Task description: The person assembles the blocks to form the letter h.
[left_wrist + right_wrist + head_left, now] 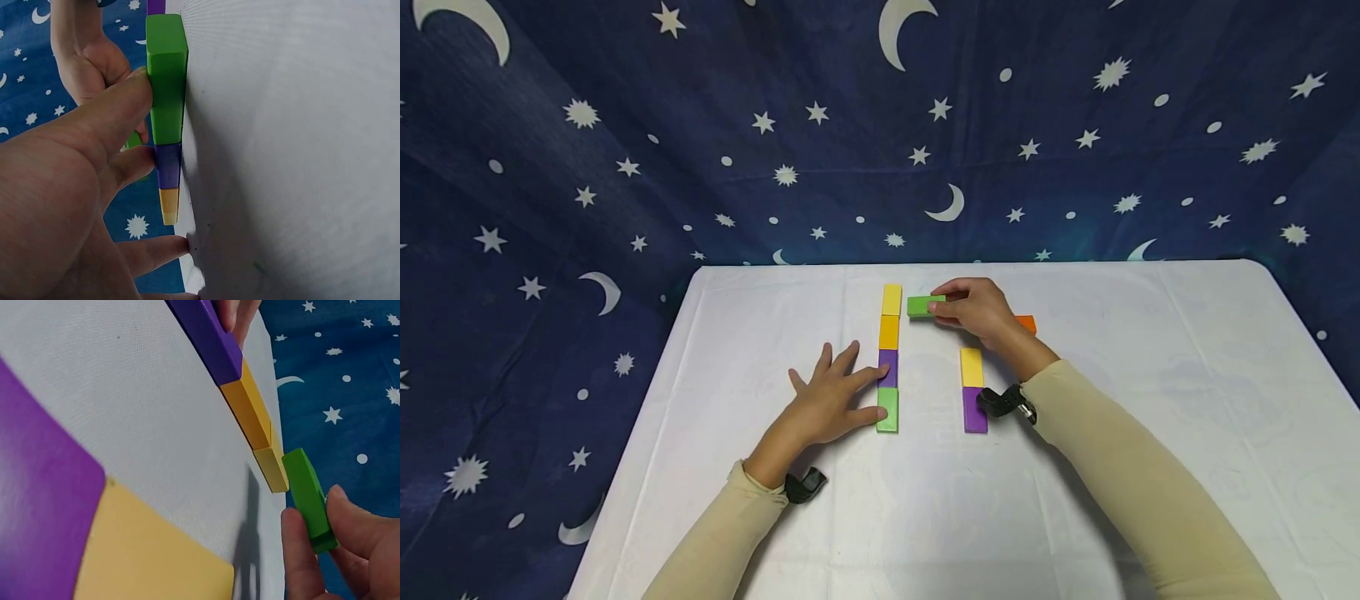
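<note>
The right hand (977,310) pinches a bright green block (921,307) by its right end, the fingers narrow around it. The block is turned crosswise, just right of the long row's far end, and looks raised off the bench (925,517). Gripping only that end leaves the left end bare towards the row, which probably keeps the fingers from knocking it.

The left hand (823,408) lies left of the long row, its fingers spread wide and holding nothing. Its thumb touches the near, light green block (890,422) and its index finger the violet block (892,380) beyond, seemingly to steady them. An amber block (889,332) and a yellow block (891,300) continue the line to the far end, set end to end so that it runs straight.

To the right, a short row holds a pale yellow block (972,367) touching a purple block (974,421) on its near side, perhaps set apart to keep the space between open. An orange block (1028,322) shows partly behind the right wrist.
</note>
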`<state>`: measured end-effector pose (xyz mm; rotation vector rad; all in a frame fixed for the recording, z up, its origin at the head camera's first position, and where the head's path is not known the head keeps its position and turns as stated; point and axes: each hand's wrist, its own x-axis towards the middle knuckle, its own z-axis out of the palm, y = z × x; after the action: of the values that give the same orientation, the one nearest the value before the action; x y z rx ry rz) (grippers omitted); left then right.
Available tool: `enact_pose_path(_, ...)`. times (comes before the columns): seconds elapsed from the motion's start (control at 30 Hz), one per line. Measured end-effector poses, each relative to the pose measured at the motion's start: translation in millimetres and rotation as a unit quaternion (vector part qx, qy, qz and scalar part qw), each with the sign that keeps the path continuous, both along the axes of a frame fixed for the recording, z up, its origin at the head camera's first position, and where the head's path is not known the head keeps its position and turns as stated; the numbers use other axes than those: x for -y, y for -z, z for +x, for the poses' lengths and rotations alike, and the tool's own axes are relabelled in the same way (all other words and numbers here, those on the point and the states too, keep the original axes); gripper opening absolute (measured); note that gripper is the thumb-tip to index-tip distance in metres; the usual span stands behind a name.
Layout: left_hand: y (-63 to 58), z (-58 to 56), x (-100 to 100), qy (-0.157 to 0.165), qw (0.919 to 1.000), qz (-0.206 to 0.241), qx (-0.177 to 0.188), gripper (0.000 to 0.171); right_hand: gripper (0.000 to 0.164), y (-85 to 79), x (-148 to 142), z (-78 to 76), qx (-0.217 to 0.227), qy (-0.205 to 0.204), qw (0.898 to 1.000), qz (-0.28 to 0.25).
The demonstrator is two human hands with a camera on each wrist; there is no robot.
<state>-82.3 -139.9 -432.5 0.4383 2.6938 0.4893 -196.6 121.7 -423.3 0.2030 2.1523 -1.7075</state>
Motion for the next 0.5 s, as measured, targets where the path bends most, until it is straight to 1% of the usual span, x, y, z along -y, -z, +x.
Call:
enact_pose_path(0.13,0.1,0.1,0,0.001,1.0,0.001,-0.001,0.068,0.029,2.4,6,-1.8,-0.002,0.0,0.999,0.038)
enact_pose_path(0.3,-0.2,0.2,0,0.001,1.0,0.0,-0.003,0.067,0.029,5.5,11,-2.4,-0.016,0.0,0.995,0.098)
enact_pose_path(0.4,-0.8,0.1,0,0.001,1.0,0.001,-0.003,0.068,0.028,5.8,13,-2.1,-0.028,-0.003,0.99,0.136)
enact_pose_path(0.5,-0.8,0.2,0,0.0,1.0,0.001,-0.002,0.067,0.028,4.5,13,-1.2,-0.046,-0.017,0.982,0.181)
